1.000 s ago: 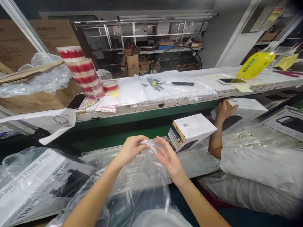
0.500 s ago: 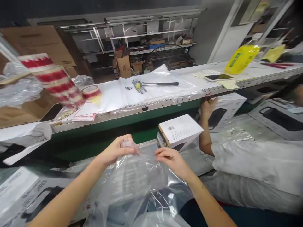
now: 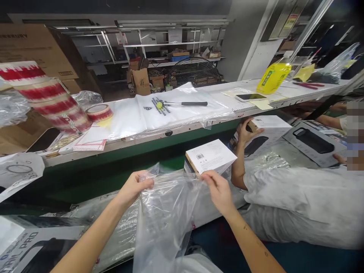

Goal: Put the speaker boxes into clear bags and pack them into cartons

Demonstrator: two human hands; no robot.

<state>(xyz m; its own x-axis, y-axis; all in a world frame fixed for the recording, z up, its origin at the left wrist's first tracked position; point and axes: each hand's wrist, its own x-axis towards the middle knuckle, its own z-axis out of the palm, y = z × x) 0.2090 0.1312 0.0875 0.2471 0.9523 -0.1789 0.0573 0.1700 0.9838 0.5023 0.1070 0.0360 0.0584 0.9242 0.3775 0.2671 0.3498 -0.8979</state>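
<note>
My left hand [image 3: 133, 188] and my right hand [image 3: 218, 190] each pinch the top edge of a clear plastic bag [image 3: 165, 220], stretched between them and hanging down over my lap. Just behind my right hand lies a small white box [image 3: 210, 156] with a barcode label, tilted on the lower bench.
A co-worker in white leans in at the right, a hand [image 3: 245, 131] on a white product box [image 3: 265, 129]. The upper shelf [image 3: 182, 127] carries stacked red-and-white tape rolls [image 3: 48, 96], plastic sheets, a hammer [image 3: 182, 103], a phone [image 3: 250, 97] and a yellow pouch [image 3: 273, 77]. Bagged printed boxes [image 3: 31, 246] lie lower left.
My hands have moved apart, pulling the bag's top edge wide and lifting it so it hangs open. The view shifted slightly to the right.
</note>
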